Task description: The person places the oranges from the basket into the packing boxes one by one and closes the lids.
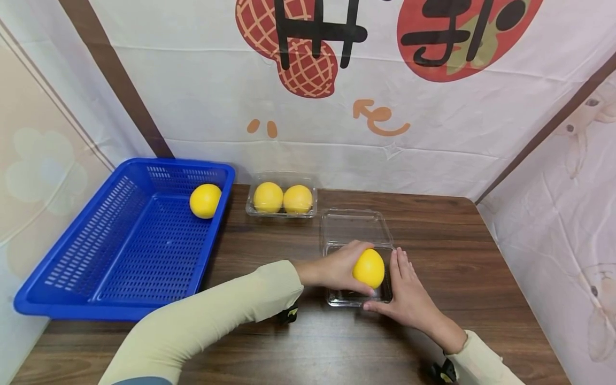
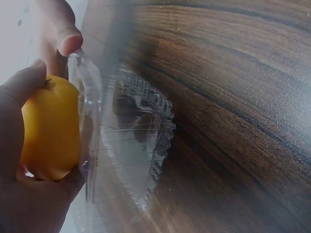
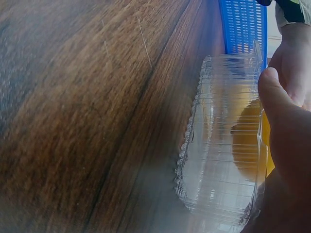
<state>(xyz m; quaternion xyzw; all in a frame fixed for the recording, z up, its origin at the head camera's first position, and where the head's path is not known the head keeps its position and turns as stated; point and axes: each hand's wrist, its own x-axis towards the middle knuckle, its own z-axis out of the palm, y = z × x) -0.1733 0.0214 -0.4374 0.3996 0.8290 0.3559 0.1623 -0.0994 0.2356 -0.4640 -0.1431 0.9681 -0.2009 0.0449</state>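
My left hand [image 1: 340, 267] grips a yellow orange [image 1: 369, 269], thumb on the near side and fingers on the far side. The fruit is over the base of an open clear plastic clamshell box [image 1: 343, 301], whose lid [image 1: 356, 227] lies folded back behind it. In the left wrist view, the orange [image 2: 51, 131] shows its small stem end, close against the box wall. With straight fingers along the box's right side, my right hand [image 1: 413, 299] has its thumb at the front edge. The right wrist view shows that thumb [image 3: 274, 92] by the rim of the ribbed box [image 3: 218, 145].
A blue plastic basket [image 1: 204, 267] stands at the left with one orange [image 1: 205, 201] in its far right corner. At the back of the wooden table [image 1: 308, 342], another clear box [image 1: 281, 214] holds two oranges [image 1: 283, 198]. A printed cloth [image 1: 202, 96] hangs behind.
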